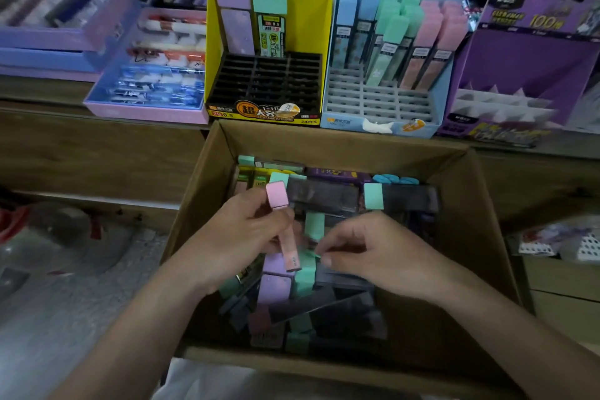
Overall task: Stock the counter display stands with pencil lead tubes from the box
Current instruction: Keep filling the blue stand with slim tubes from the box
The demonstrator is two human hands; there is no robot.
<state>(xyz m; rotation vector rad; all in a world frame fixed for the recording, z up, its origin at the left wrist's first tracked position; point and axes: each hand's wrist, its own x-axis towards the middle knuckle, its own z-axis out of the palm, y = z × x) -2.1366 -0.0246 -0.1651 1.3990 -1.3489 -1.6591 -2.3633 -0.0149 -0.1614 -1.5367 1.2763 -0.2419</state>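
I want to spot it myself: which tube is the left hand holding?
Find the open cardboard box. Above its middle, the left hand pinches one pencil lead tube, tilted nearly upright. It is pink from cap to base and the only one lifted clear of the mint, purple and dark tubes lying below.

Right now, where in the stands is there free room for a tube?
The yellow stand has bare black slots in front of its purple tube and green tube. The blue stand has bare grey front rows; its back rows are packed. The box is crowded.
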